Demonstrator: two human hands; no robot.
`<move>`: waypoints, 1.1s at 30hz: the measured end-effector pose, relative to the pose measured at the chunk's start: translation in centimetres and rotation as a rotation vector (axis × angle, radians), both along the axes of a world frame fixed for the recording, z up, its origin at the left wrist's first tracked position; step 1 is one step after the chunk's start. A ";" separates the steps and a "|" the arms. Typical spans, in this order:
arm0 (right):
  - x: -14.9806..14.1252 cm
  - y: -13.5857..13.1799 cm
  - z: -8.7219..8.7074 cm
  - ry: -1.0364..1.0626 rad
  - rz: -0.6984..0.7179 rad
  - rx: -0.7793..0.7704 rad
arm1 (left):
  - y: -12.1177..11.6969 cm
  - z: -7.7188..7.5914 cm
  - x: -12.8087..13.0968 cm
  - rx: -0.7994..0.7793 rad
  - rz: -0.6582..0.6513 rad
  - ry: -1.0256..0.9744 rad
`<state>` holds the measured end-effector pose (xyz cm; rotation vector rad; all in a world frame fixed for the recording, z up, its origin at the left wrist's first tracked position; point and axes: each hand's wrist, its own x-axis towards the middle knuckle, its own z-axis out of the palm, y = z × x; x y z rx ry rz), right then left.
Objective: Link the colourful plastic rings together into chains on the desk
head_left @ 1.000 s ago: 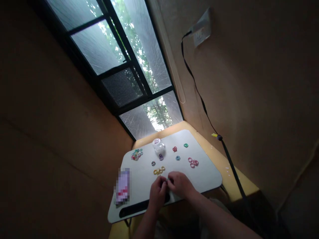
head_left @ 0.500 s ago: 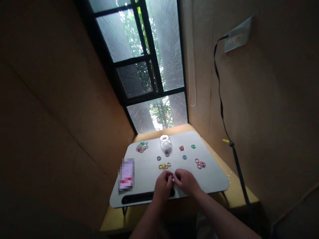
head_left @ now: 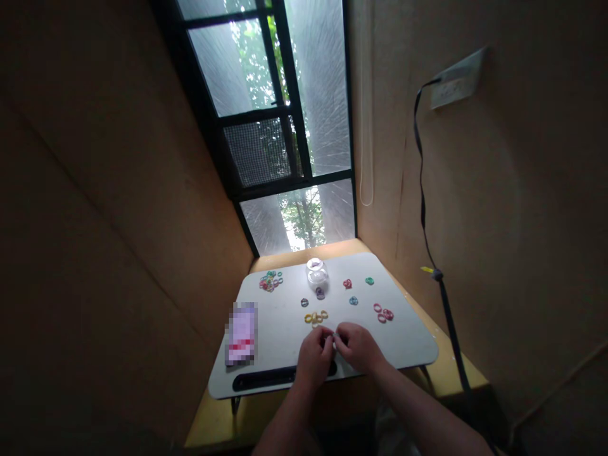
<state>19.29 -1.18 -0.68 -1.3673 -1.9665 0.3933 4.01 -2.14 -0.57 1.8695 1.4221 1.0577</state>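
My left hand [head_left: 315, 356] and my right hand [head_left: 357, 347] meet above the front of a white folding table [head_left: 280, 342]. Both are closed, fingertips pinched together around something too small to make out. Just beyond them lie several yellow bands [head_left: 314, 318], like small hair ties. Farther back sit a dark band [head_left: 304, 303], a purple bunch [head_left: 320, 294], a blue one [head_left: 353, 301], a red one [head_left: 348, 284] and a green one [head_left: 369, 281]. Pink bands [head_left: 382, 313] lie to the right. A clear round jar [head_left: 316, 275] stands at the back.
A mixed pile of coloured bands [head_left: 270, 281] lies at the back left. A blurred purple object [head_left: 242, 334] rests on the left side. A black slot strip [head_left: 263, 379] runs along the table's front edge. A black cable [head_left: 451, 323] hangs at the right.
The view has shifted slightly. My hands stay pinched together in nearly the same place, and the bands and jar lie as before.
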 end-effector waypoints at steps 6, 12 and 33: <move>0.0 0.1 -0.2 -0.009 0.005 0.011 | -0.2 0.2 0.0 -0.010 0.009 -0.005; 0.0 0.1 -0.4 -0.008 0.006 0.022 | -0.3 0.4 0.0 -0.016 0.014 -0.010; -0.1 -0.2 0.0 -0.028 -0.002 0.025 | -0.4 0.4 -0.1 0.011 0.009 0.025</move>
